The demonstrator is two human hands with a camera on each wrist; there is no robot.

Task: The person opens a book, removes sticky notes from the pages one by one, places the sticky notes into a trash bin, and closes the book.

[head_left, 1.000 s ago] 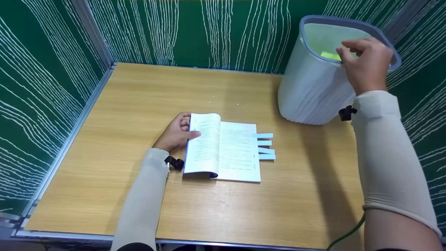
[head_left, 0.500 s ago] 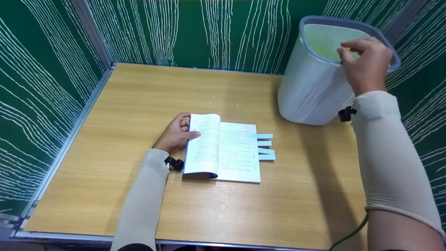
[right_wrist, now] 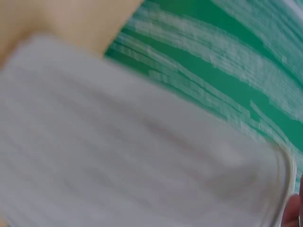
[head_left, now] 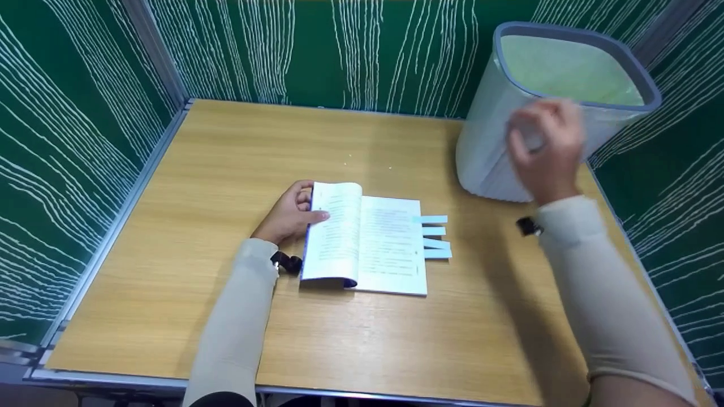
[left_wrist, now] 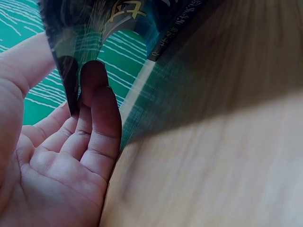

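Note:
An open book [head_left: 390, 243] lies on the table, its left-hand pages and cover raised and bowed. My left hand [head_left: 288, 213] holds that raised side, thumb on the page and the other fingers behind. The left wrist view shows the dark cover [left_wrist: 137, 14] with yellow lettering between thumb and fingers [left_wrist: 102, 113]. Several pale blue sticky tabs [head_left: 434, 231] stick out of the book's right edge. My right hand [head_left: 551, 147], blurred, is in front of the bin [head_left: 486, 152], fingers loosely bent with nothing visible in them. Only its fingertips show in the right wrist view.
The tall whitish bin has a grey-blue rim [head_left: 571, 31] and a pale green liner, and stands at the table's back right. Green walls [head_left: 317, 56] with white wavy lines enclose the back and sides. Tiny white specks lie on the wooden table [head_left: 254, 147].
A yellow-green slip seen in the bin by the right fingertips a second ago is out of sight. My right hand has come back from over the bin, down and left. The left hand keeps holding the book.

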